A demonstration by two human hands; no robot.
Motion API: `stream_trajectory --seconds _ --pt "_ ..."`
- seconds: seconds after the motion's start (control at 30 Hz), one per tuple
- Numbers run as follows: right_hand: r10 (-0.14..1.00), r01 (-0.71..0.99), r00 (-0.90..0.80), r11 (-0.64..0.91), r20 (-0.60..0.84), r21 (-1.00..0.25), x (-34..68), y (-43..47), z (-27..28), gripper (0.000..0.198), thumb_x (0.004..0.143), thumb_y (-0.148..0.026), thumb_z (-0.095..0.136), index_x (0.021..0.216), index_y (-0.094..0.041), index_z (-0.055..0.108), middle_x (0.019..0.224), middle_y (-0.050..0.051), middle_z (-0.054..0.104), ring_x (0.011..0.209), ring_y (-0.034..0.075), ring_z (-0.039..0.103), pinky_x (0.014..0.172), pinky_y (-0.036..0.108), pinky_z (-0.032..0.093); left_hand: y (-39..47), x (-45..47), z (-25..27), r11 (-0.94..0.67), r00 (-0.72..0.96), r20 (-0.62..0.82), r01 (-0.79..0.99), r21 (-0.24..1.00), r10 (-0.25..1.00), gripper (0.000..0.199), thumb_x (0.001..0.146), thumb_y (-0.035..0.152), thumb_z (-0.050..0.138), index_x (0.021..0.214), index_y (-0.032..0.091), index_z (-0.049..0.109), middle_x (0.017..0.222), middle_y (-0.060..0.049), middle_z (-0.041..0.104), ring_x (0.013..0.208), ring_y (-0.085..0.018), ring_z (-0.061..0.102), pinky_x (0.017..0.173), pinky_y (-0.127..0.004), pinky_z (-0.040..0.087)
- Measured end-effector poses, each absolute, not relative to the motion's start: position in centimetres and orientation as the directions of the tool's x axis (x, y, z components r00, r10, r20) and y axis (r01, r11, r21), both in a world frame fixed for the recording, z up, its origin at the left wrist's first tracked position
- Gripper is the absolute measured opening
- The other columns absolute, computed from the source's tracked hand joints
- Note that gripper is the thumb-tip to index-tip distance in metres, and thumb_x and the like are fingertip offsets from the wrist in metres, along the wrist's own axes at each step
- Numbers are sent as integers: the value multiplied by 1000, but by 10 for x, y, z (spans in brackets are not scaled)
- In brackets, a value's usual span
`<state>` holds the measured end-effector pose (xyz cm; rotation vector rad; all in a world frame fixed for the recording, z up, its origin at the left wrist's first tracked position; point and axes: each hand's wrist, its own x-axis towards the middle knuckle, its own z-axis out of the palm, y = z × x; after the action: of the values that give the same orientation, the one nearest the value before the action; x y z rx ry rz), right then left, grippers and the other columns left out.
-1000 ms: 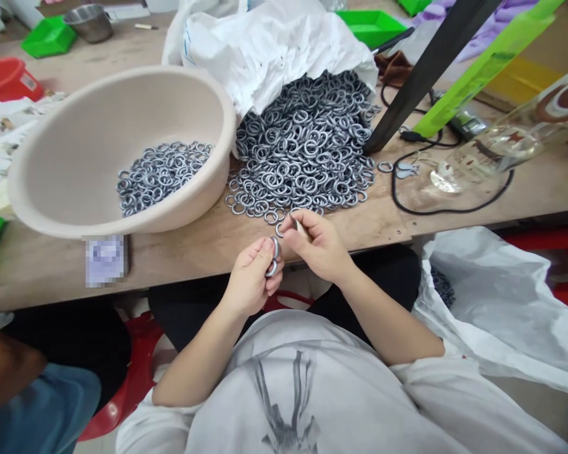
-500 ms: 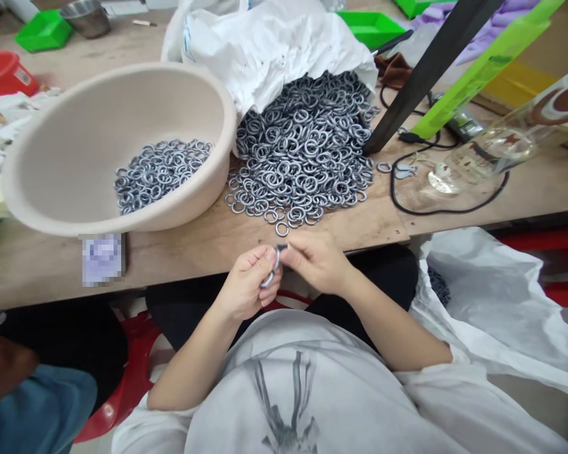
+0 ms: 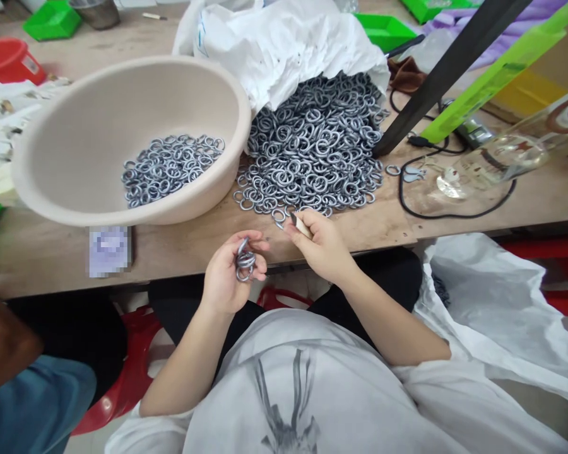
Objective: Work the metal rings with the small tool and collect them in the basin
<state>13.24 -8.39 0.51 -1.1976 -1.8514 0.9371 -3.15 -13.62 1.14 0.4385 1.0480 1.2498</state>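
Observation:
My left hand [image 3: 222, 277] is cupped just off the table's front edge, its fingers curled round several grey rings [image 3: 245, 261] that lie in the palm. To its right, my right hand [image 3: 326, 249] grips a small tool with a pale handle and a dark tip [image 3: 301, 225]. Its fingertips are at the near edge of a heap of grey rings [image 3: 307, 151], beside one tilted ring [image 3: 279, 223]; whether they pinch that ring I cannot tell. The heap spills from a white sack [image 3: 284, 44]. More such rings [image 3: 170, 165] lie inside a large beige basin [image 3: 76, 211] on the left.
A dark post [image 3: 454, 75] and a lime-green strip [image 3: 497, 72] slant up at the right, near a black cable [image 3: 454, 216] and a clear cylinder [image 3: 506, 151]. An open white bag [image 3: 497, 284] is beside my right arm. Another person's blue sleeve [image 3: 66, 397] shows lower left.
My hands were together over a ring; now they are apart. The left has moved left, opening somewhat to show rings in its palm. The right has moved up to the heap's edge, tool in hand.

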Motion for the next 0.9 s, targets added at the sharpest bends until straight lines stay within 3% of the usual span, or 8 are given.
stream_trajectory --seconds 0.1,0.17,0.23,0.4,0.53,0.77,0.9 --pt "954 26 -293 79 68 -997 124 -106 3 24 94 -43 57 84 -22 55 71 -2 56 63 14 55 61 28 46 -139 -12 7 347 10 -410 -553 758 912 37 81 51 68 89 17 59 64 2 62 40 -7 51 32 -17 37" --pt "956 -42 -292 -18 -5 -999 119 -119 -2 26 92 -48 59 87 -23 55 69 -3 55 56 14 55 55 28 46 -142 1 6 345 24 -397 -547 763 917 41 79 56 71 85 19 54 53 7 52 36 -6 44 31 -15 32" --pt "969 -7 -246 9 10 -1000 118 -126 -8 25 89 -49 63 89 -24 57 73 -1 57 59 15 57 56 29 47 -144 8 7 350 42 -393 -548 760 919 43 76 55 75 83 20 51 51 9 46 35 -5 40 31 -14 29" --pt "928 101 -242 313 282 -945 129 -117 -11 25 86 -36 63 109 -24 62 92 3 63 82 18 59 77 35 51 -144 8 11 393 135 -385 -549 738 913 43 74 51 78 83 18 53 52 9 47 35 -4 37 32 -15 27" --pt "875 112 -275 441 399 -890 133 -109 -3 15 84 -31 60 95 -21 66 86 4 66 81 19 60 77 35 49 -143 9 10 425 174 -398 -536 729 901 43 74 51 78 86 17 55 50 8 49 32 -4 36 31 -15 25" --pt "911 157 -262 367 319 -917 133 -106 0 16 90 -32 55 87 -21 66 74 1 63 71 17 58 71 32 46 -140 9 9 435 127 -436 -517 738 891 35 73 45 75 76 18 53 48 7 50 32 -3 32 31 -14 23" --pt "880 313 -368 421 300 -852 144 -106 4 28 96 -44 50 89 -20 62 76 2 62 71 16 56 67 29 40 -139 6 11 389 84 -408 -521 760 909 38 75 44 72 66 18 47 47 7 48 31 -3 33 30 -14 23"
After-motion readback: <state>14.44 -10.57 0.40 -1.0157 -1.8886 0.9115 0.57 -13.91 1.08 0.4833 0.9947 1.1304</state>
